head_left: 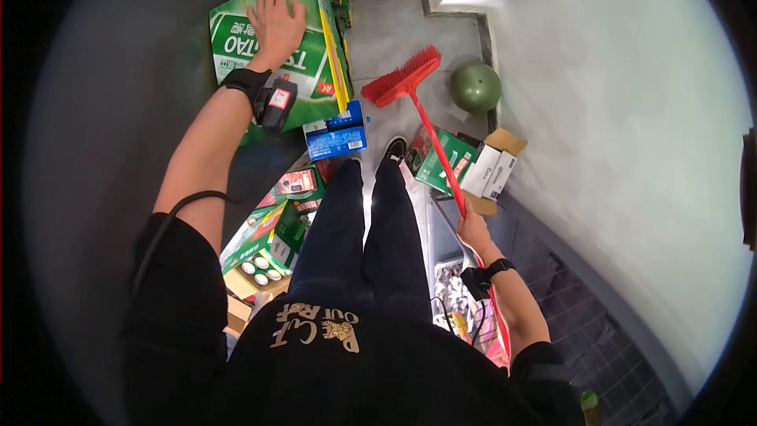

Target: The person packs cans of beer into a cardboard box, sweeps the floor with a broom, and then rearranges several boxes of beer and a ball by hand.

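My left hand (pixel 277 25) lies with fingers spread on top of a large green carton (pixel 236 24) at the upper left. On the right, my right hand (pixel 475 230) is wrapped round the red handle of a broom (pixel 436 142). The broom's red bristle head (pixel 400 77) is at the far end, over the grey floor (pixel 382 31). A blue box (pixel 337 132) stands beside the green carton, near my feet.
A green ball (pixel 475 87) rests by the right wall. Below it are a green box (pixel 447 162) and an open white box (pixel 490 173). More green cartons (pixel 272 244), one showing several cans, stand left of my legs. A dark tiled surface (pixel 583 315) lies at the lower right.
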Demonstrator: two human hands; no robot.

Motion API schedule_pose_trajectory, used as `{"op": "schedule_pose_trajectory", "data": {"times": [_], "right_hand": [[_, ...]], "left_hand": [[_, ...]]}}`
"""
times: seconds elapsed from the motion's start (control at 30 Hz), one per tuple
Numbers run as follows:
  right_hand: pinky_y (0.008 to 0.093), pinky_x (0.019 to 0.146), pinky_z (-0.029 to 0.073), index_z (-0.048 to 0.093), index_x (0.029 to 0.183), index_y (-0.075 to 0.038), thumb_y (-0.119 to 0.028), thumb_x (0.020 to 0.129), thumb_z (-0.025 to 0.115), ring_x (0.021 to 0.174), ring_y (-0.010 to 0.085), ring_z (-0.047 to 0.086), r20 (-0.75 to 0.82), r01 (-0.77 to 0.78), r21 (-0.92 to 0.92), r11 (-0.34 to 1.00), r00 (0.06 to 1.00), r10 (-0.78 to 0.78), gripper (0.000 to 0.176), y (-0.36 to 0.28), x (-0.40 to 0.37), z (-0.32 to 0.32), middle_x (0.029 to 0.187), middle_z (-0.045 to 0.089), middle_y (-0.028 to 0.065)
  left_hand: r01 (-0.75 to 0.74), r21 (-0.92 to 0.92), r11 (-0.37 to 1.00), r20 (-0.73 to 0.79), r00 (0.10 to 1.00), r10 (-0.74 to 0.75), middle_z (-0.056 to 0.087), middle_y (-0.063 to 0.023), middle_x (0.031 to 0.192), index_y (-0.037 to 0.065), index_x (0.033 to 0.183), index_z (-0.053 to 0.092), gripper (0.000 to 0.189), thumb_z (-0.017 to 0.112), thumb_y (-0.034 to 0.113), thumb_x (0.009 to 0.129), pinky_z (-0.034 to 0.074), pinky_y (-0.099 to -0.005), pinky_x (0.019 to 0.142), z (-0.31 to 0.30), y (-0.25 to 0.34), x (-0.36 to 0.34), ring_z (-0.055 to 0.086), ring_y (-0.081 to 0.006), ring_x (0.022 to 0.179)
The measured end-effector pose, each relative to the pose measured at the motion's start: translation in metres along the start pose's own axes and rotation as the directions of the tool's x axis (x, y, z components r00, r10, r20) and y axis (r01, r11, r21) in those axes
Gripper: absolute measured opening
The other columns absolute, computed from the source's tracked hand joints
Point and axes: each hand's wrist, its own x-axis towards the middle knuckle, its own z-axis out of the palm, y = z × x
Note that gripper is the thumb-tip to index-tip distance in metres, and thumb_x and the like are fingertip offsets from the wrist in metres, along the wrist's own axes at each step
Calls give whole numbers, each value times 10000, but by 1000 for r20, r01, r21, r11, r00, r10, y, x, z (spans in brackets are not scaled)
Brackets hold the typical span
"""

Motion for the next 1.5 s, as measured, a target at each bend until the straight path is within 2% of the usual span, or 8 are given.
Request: {"op": "schedule_pose_trajectory", "data": {"times": [0.23,0.37,0.43,0.67,1.17,1.37,1.43,1.5], "right_hand": [[498,639,458,293,1305,-121,-129,808,436,682,436,578,-72,138,-76,987,987,-144,517,50,-36,14,762,581,276],[339,388,415,410,1244,-122,-145,832,441,438,210,525,64,41,309,950,996,-63,414,7,-52,-54,605,541,107],[316,335,377,382,1258,-115,-119,837,416,396,168,477,-238,358,172,918,919,-314,422,43,20,-17,582,503,80],[355,364,403,327,1291,-166,-112,823,397,424,237,523,-16,101,380,919,995,-103,476,14,15,-13,636,543,141],[278,298,301,379,1220,-97,-137,859,420,300,129,371,36,149,779,610,959,-281,366,-22,-4,40,455,383,19],[420,440,441,388,1215,-107,-86,799,384,517,331,583,-67,264,101,959,964,-258,417,-10,15,54,683,579,228],[489,657,446,290,1304,-148,-89,802,411,774,420,570,-140,441,-150,885,876,-461,519,40,31,46,810,570,288],[447,529,471,317,1287,-136,-94,815,407,587,370,586,-132,443,-381,811,843,-522,482,57,18,27,754,587,244]], "left_hand": [[242,-215,946,114,968,-222,233,-245,1357,-58,1165,438,536,553,201,710,222,-547,967,-76,84,-83,229,-395,1248],[170,-466,868,110,985,-133,326,-236,1313,-61,1130,467,448,555,77,714,278,-417,992,-182,118,-116,320,-376,1211],[48,-407,912,8,999,-49,399,-207,1273,-39,1111,497,401,546,18,717,324,-390,973,-241,128,-131,396,-349,1171],[-111,-114,987,-114,989,97,489,-169,1200,-10,1049,553,349,529,-93,711,388,-361,917,-386,126,-185,475,-306,1112],[174,-159,972,383,918,-102,523,-174,1155,-35,969,571,262,535,-72,713,469,-365,789,-440,63,-394,569,-319,956],[340,-76,937,475,839,-266,539,-174,1129,-34,946,570,231,528,-70,722,469,-366,774,-459,51,-448,581,-321,914],[371,-85,925,471,833,-291,539,-178,1127,-37,944,566,226,527,-68,723,468,-371,768,-459,50,-457,579,-329,912],[374,-85,924,459,837,-297,545,-183,1116,-36,941,565,221,527,-65,725,468,-375,765,-458,50,-463,578,-337,908]]}}
